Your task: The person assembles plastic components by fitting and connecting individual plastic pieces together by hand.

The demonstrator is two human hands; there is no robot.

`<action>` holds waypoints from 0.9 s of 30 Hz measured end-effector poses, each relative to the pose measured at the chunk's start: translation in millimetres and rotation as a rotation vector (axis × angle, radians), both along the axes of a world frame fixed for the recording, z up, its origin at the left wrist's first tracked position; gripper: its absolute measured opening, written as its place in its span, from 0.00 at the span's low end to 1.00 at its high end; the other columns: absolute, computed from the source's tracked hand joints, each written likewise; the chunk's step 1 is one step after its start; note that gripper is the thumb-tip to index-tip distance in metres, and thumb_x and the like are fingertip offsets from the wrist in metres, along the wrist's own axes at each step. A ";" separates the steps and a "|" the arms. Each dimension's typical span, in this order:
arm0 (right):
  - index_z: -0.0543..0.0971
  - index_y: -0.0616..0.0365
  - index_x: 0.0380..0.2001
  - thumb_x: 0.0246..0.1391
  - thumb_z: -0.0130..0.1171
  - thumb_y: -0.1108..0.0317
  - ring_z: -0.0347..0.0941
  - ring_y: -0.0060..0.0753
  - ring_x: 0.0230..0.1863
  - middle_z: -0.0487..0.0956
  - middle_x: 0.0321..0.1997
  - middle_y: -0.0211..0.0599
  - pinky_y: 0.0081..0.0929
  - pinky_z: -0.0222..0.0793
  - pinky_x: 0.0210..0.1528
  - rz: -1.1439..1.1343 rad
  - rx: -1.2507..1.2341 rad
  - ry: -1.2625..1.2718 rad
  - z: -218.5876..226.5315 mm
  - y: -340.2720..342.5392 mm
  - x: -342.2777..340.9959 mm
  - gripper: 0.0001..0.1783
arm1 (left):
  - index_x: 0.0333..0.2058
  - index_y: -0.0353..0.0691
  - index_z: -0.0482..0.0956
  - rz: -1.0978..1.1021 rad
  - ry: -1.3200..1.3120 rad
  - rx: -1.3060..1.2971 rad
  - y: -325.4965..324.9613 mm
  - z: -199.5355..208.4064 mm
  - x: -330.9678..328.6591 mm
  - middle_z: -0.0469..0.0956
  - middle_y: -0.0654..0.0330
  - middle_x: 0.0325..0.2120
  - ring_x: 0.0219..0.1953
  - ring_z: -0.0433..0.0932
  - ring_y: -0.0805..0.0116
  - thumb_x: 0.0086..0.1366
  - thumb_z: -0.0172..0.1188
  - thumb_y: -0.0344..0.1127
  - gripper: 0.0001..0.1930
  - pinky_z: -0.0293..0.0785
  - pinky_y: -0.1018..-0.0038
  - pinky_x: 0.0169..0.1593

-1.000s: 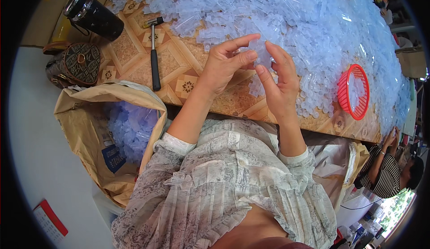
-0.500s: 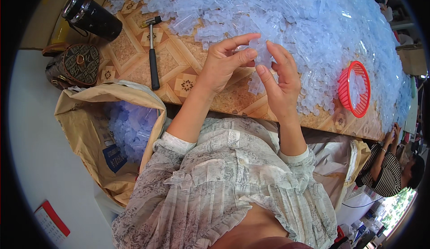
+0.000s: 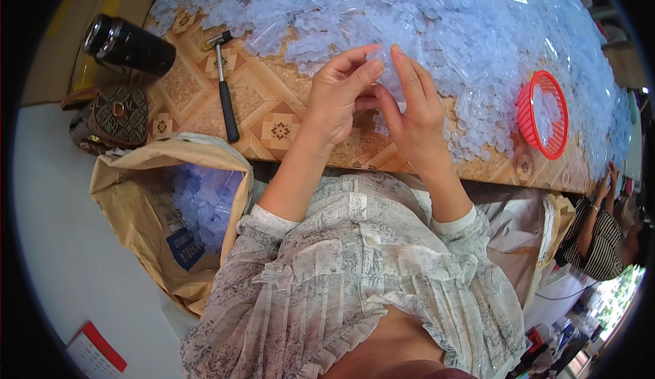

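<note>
My left hand (image 3: 341,96) and my right hand (image 3: 417,109) meet over the near edge of the table. Between their fingertips is a small clear plastic piece (image 3: 383,57), hard to make out against the similar pieces behind it. The left thumb and forefinger pinch close together on it. From the other side, my right fingers and thumb curve in around it. Just beyond lies a broad heap of clear bluish plastic pieces (image 3: 327,31). Small round clear caps (image 3: 469,137) are scattered right of my right hand.
A hammer (image 3: 227,106) and dark flask (image 3: 129,45) lie at left, beside a brown patterned bag (image 3: 119,116). An open paper sack (image 3: 126,225) holds plastic pieces. At right stands a red basket (image 3: 524,116) with clear pieces. Another person (image 3: 597,242) works far right.
My hands have drawn closer together around the plastic piece, and the right fingers have straightened somewhat. The view has shifted slightly. The hammer, basket and sack stay in place.
</note>
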State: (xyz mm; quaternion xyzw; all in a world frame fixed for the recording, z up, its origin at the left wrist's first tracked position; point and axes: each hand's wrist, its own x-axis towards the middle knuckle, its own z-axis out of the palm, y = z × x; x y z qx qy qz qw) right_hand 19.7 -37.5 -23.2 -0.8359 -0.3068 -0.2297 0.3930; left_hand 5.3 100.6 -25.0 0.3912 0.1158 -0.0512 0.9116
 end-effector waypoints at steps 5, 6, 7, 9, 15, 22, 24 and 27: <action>0.65 0.59 0.56 0.50 0.61 0.68 0.75 0.49 0.43 0.73 0.50 0.51 0.36 0.73 0.41 -0.015 0.109 0.293 5.6 -4.5 -18.9 0.30 | 0.52 0.36 0.70 -0.154 -0.157 0.291 16.5 7.3 -5.6 0.72 0.66 0.32 0.35 0.75 0.78 0.59 0.62 0.29 0.22 0.75 0.82 0.35; 0.64 0.58 0.56 0.50 0.60 0.67 0.75 0.49 0.44 0.73 0.50 0.50 0.37 0.73 0.42 0.022 0.144 0.417 12.6 -4.3 -23.7 0.30 | 0.52 0.36 0.71 -0.197 -0.182 0.341 21.9 8.0 -6.1 0.72 0.66 0.32 0.37 0.75 0.78 0.59 0.62 0.28 0.21 0.74 0.82 0.38; 0.63 0.56 0.57 0.51 0.60 0.66 0.75 0.50 0.44 0.73 0.51 0.49 0.38 0.72 0.42 0.060 0.183 0.539 19.6 -4.6 -28.1 0.30 | 0.51 0.35 0.72 -0.245 -0.170 0.244 23.7 4.1 -5.5 0.74 0.63 0.35 0.39 0.74 0.77 0.58 0.62 0.26 0.21 0.72 0.81 0.42; 0.62 0.54 0.57 0.52 0.59 0.66 0.75 0.52 0.45 0.73 0.51 0.48 0.39 0.72 0.43 0.067 0.174 0.535 12.5 -5.7 -31.9 0.30 | 0.50 0.34 0.72 -0.244 -0.173 0.165 17.4 -2.0 -6.9 0.75 0.62 0.37 0.39 0.74 0.77 0.58 0.62 0.26 0.20 0.73 0.82 0.42; 0.61 0.55 0.58 0.54 0.57 0.66 0.73 0.54 0.47 0.73 0.50 0.51 0.41 0.71 0.44 0.034 0.211 0.652 11.6 -13.7 -37.9 0.29 | 0.49 0.32 0.73 -0.202 -0.156 0.092 8.0 -18.5 -9.0 0.76 0.60 0.41 0.40 0.75 0.75 0.59 0.61 0.26 0.18 0.73 0.79 0.45; 0.76 0.60 0.44 0.55 0.55 0.68 0.75 0.36 0.34 0.77 0.38 0.44 0.30 0.72 0.37 -0.276 0.053 0.412 9.1 -80.5 -15.3 0.14 | 0.51 0.32 0.68 -0.093 -0.167 -0.090 24.2 -20.2 2.4 0.76 0.52 0.42 0.46 0.75 0.62 0.66 0.53 0.37 0.18 0.71 0.68 0.52; 0.78 0.59 0.38 0.54 0.56 0.65 0.76 0.41 0.30 0.78 0.31 0.42 0.34 0.72 0.35 -0.357 -0.037 0.417 4.6 -84.4 -7.2 0.11 | 0.53 0.31 0.66 -0.097 -0.150 -0.196 24.1 -21.1 4.5 0.75 0.50 0.43 0.47 0.74 0.57 0.67 0.51 0.39 0.20 0.72 0.65 0.52; 0.77 0.59 0.33 0.53 0.56 0.59 0.76 0.47 0.31 0.79 0.29 0.44 0.39 0.72 0.35 -0.382 -0.397 0.410 -1.5 -78.1 2.9 0.13 | 0.53 0.31 0.65 -0.089 -0.109 -0.283 11.0 -21.4 9.1 0.75 0.51 0.40 0.43 0.75 0.59 0.68 0.49 0.42 0.22 0.73 0.66 0.49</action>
